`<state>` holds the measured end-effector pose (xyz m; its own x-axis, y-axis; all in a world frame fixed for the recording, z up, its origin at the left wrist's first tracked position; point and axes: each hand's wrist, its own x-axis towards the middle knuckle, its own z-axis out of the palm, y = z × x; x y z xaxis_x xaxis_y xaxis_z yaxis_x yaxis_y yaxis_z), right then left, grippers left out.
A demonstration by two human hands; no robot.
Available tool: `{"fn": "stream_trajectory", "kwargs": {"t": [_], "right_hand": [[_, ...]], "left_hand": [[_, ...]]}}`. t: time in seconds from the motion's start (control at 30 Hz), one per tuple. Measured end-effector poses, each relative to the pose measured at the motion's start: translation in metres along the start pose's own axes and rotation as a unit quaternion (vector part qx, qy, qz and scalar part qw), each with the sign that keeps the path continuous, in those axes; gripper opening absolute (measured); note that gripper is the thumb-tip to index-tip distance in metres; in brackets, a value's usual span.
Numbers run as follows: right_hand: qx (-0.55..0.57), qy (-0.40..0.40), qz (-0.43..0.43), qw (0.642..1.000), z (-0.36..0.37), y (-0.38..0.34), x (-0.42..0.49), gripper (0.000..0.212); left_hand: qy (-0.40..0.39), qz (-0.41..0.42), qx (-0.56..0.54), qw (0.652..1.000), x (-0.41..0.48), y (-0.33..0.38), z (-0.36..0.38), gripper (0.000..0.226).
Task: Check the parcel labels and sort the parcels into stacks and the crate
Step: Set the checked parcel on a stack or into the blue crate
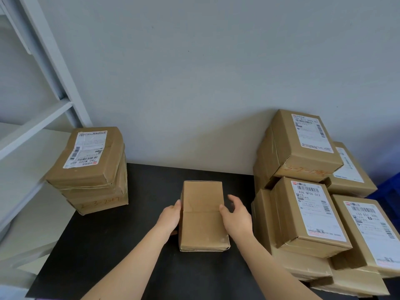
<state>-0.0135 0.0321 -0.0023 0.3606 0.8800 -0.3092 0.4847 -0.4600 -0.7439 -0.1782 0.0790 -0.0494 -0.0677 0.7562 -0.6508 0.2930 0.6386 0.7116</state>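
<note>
Gripping the left side of a plain box [203, 224], the left hand [170, 216] curls against its edge. The right hand [237, 215] is relaxed, with its thumb on the box's right edge and its fingers off it. The box sits between them on the dark table [108, 245]. Beyond the left hand stands a labelled stack [91, 169]. Right of the right hand are more parcels [303, 213], and a blue crate [389, 187] behind those.

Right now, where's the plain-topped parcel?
Head view: parcel centred on the table, left hand and right hand at its sides, between left stack and right stacks.
</note>
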Motion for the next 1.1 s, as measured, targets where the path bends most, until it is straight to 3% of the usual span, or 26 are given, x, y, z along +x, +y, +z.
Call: {"fn": "stream_trajectory", "kwargs": {"t": [0.07, 0.23, 0.57, 0.73, 1.1], "right_hand": [[-0.022, 0.013, -0.034, 0.999, 0.002, 0.0, -0.004, 0.048], [-0.003, -0.062, -0.018, 0.998, 0.007, -0.001, -0.007, 0.066], [0.086, -0.098, 0.029, 0.991, 0.0, -0.005, -0.002, 0.07], [0.089, -0.114, 0.024, 0.989, 0.003, -0.012, -0.002, 0.07], [0.122, -0.136, 0.046, 0.982, 0.005, -0.03, -0.002, 0.063]], "left_hand": [[-0.001, -0.004, -0.008, 1.0, 0.001, -0.003, 0.001, 0.045], [-0.013, -0.015, -0.028, 0.999, 0.0, -0.004, 0.001, 0.044], [-0.117, -0.002, -0.065, 0.991, -0.005, -0.001, -0.005, 0.076], [-0.118, 0.029, -0.078, 0.99, -0.006, 0.007, -0.01, 0.101], [-0.025, 0.155, -0.058, 0.986, -0.024, 0.026, -0.016, 0.073]]}}
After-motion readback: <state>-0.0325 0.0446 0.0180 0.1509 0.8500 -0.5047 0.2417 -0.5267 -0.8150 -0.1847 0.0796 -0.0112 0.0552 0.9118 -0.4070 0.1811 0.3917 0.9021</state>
